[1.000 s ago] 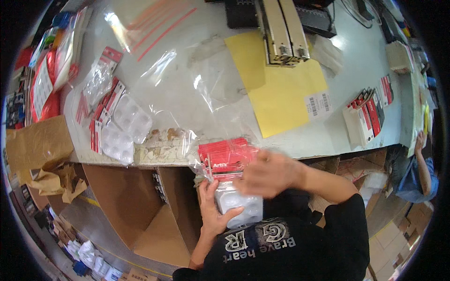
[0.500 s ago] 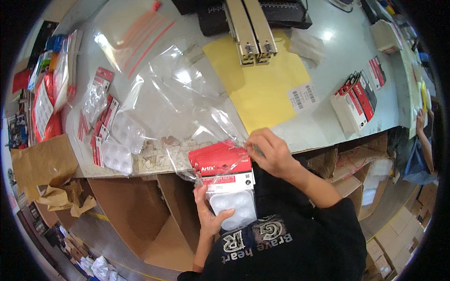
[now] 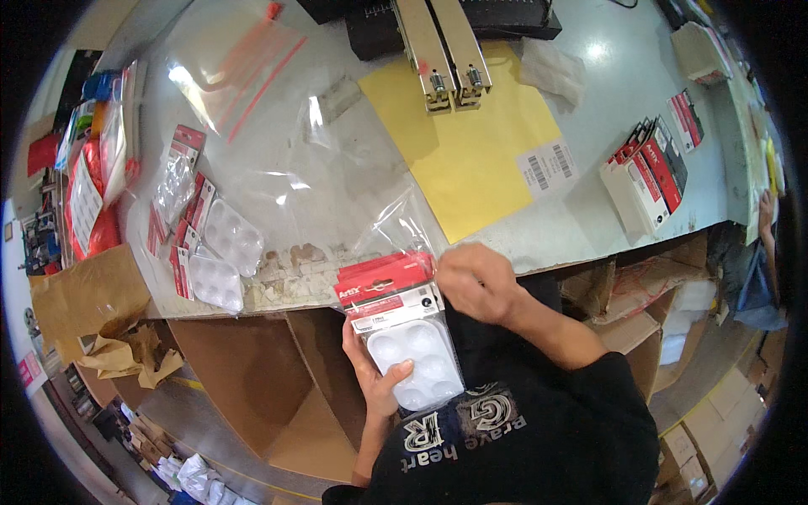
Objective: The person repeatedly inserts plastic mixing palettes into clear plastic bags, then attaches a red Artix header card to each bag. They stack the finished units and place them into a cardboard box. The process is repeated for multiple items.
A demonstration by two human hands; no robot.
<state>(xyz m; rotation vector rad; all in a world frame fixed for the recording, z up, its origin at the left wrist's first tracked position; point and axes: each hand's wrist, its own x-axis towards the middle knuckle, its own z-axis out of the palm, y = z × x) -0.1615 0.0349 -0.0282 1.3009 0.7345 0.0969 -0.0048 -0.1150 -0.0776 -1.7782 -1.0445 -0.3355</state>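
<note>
My left hand [image 3: 376, 378] is closed around a stack of packaged white paint palettes [image 3: 415, 357] with red header cards, thumb on the front pack. The stack is at the bench's near edge, in front of my chest. A large clear plastic bag [image 3: 391, 220] lies over the bench behind it, its near end reaching the red cards. Just right of the cards, my right hand [image 3: 478, 282] is closed, its fingers pinched at the bag's edge; the fingertips are partly hidden.
Loose palette packs [image 3: 217, 282] lie on the left of the bench. Beyond the yellow sheet [image 3: 471, 160] stands a metal-armed machine [image 3: 442, 55]. A box of header cards [image 3: 644, 181] stands to the right. Cardboard boxes [image 3: 240, 379] sit beneath the edge; another person's arm [image 3: 768, 223] shows far right.
The clear bag has been drawn toward me and lies flatter over the bench. My right hand has moved slightly down and curled tighter. The palette stack tilts a little more to the left.
</note>
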